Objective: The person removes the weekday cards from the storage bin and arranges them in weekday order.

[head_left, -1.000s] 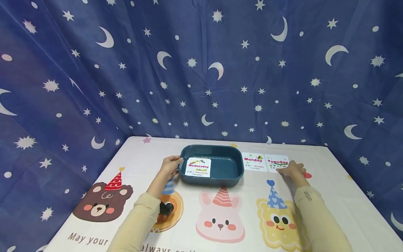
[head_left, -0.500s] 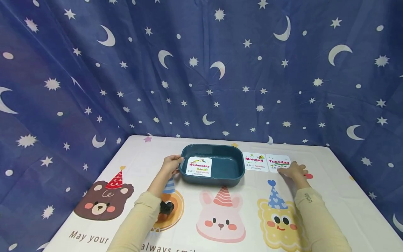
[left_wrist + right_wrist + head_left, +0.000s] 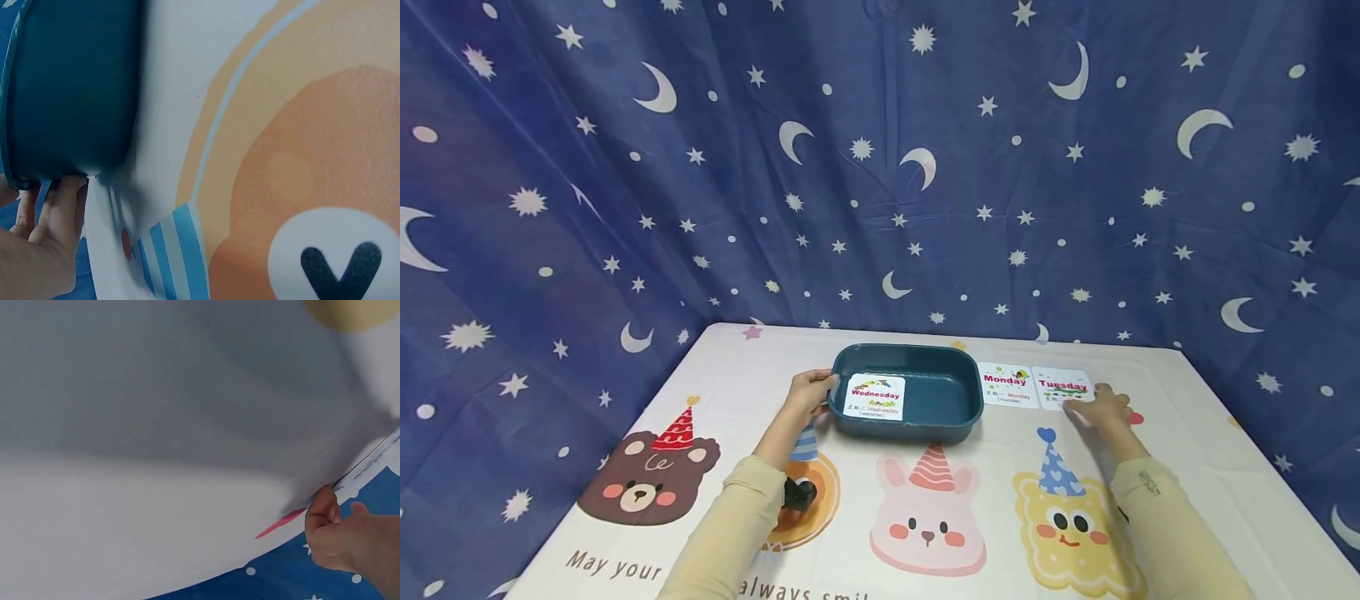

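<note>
A dark teal plastic bin (image 3: pixel 942 400) sits toward the back of the table, with a white "Wednesday" card (image 3: pixel 874 397) inside its left half. My left hand (image 3: pixel 807 395) grips the bin's left end, thumb at the rim and fingers against the outer wall; the left wrist view shows this hand (image 3: pixel 47 244) at the bin's end wall (image 3: pixel 72 94). Right of the bin, a "Monday" card (image 3: pixel 1009 386) and a "Tuesday" card (image 3: pixel 1063 387) lie side by side. My right hand (image 3: pixel 1103 406) holds the Tuesday card by its near right corner, with curled fingers (image 3: pixel 322 509) at its edge.
A white tablecloth (image 3: pixel 797 354) printed with cartoon animals in party hats covers the table. Behind it hangs a dark blue curtain (image 3: pixel 955 275) with moons and stars. A small black device (image 3: pixel 800 493) shows at the left wrist.
Both hands keep their places at the bin and the Tuesday card. The right forearm shifts slightly outward. The view moves a little; the cards and bin stay put.
</note>
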